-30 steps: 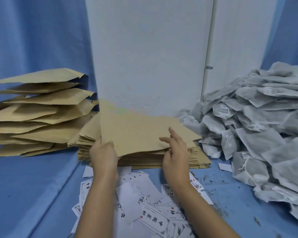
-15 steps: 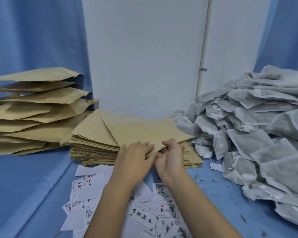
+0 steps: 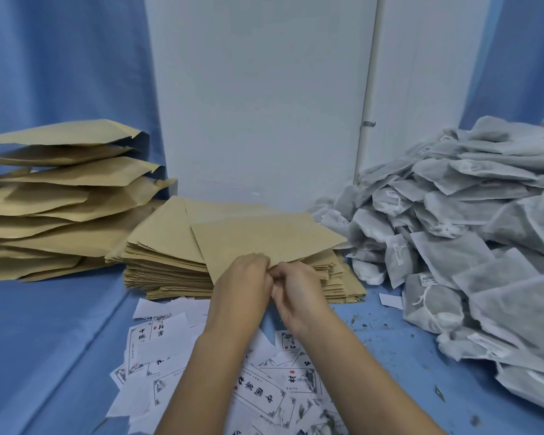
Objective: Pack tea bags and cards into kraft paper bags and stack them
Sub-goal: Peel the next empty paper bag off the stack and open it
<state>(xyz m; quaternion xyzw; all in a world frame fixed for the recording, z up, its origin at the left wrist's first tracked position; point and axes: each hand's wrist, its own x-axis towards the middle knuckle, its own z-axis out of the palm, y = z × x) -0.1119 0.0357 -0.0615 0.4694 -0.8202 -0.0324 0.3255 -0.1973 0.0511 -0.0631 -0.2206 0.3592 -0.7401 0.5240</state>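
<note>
A flat kraft paper bag (image 3: 264, 237) lies tilted on top of the pile of flat kraft bags (image 3: 167, 262) in the middle. My left hand (image 3: 242, 284) and my right hand (image 3: 299, 290) meet at its near edge, and both pinch that edge with their fingertips. White printed cards (image 3: 255, 390) lie scattered on the blue cloth below my forearms. A large heap of grey-white tea bags (image 3: 459, 233) fills the right side. Filled kraft bags (image 3: 54, 202) are stacked at the left.
A white board (image 3: 258, 98) stands upright behind the bag pile, with blue cloth (image 3: 44, 340) on both sides and over the work surface. Loose tea crumbs (image 3: 361, 321) dot the cloth near the tea bag heap.
The bag was held up by its two sides; it has come down onto the pile. Both hands have moved together to its near edge.
</note>
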